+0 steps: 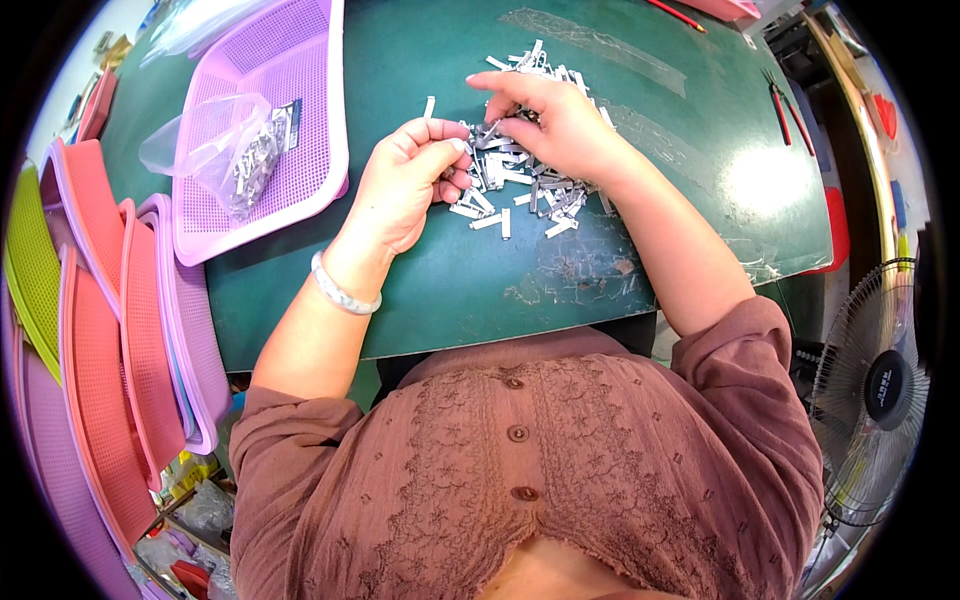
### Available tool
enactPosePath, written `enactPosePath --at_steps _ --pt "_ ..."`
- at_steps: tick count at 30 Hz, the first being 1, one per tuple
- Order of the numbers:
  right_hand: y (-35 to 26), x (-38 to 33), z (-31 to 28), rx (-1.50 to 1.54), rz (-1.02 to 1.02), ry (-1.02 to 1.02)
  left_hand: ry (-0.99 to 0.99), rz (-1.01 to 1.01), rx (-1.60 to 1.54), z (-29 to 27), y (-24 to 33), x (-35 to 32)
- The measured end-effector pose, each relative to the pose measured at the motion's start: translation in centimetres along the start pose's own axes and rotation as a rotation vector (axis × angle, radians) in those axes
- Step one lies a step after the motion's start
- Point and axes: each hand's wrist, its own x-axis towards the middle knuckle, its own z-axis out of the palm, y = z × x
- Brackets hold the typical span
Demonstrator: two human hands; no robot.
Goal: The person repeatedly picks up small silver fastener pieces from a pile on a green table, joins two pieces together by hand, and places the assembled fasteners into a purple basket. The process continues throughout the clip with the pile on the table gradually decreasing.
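Small silvery metal strips (505, 170) lie in a loose pile on the green table, partly under my hands. My left hand (405, 180) is closed at the pile's left edge, fingers curled and thumb pressed on them. A bit of metal (447, 173) shows between its fingers, mostly hidden. One lone strip (430, 106) stands out just beyond its knuckles; whether they touch I cannot tell. Over the pile's far part, my right hand (560, 120) pinches a small metal strip (492, 130) between thumb and fingers, index finger stretched out.
At left on the green table (430, 310) sits a purple mesh basket (330, 120) with a clear bag (255, 160) of metal pieces. Stacked pink and purple baskets (140, 340) lean beside the table. Red-handled pliers (780, 110) lie far right; a fan (865, 400) stands near right.
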Motion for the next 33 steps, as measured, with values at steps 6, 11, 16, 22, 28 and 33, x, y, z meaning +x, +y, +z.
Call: enactPosePath --at_steps 6,11,16,22,28,33 --pt "-0.5 -0.3 0.1 0.35 0.078 0.132 -0.03 -0.008 -0.018 0.0 0.3 -0.1" --pt "-1.0 -0.8 0.5 0.338 -0.047 0.193 -0.047 0.067 -0.005 0.0 -0.1 -0.2" --pt "-1.3 -0.8 0.7 0.276 -0.123 0.263 -0.042 0.061 -0.036 0.4 0.1 -0.5" --pt "-1.7 -1.0 0.6 0.173 -0.174 0.262 -0.05 0.07 -0.036 0.4 0.0 -0.5" --pt "-1.8 -1.0 0.6 0.195 -0.17 0.25 -0.053 0.103 -0.064 0.2 -0.1 -0.5" --pt "-1.3 -1.1 0.8 0.348 -0.067 0.229 -0.019 0.142 0.005 0.2 0.1 -0.5"
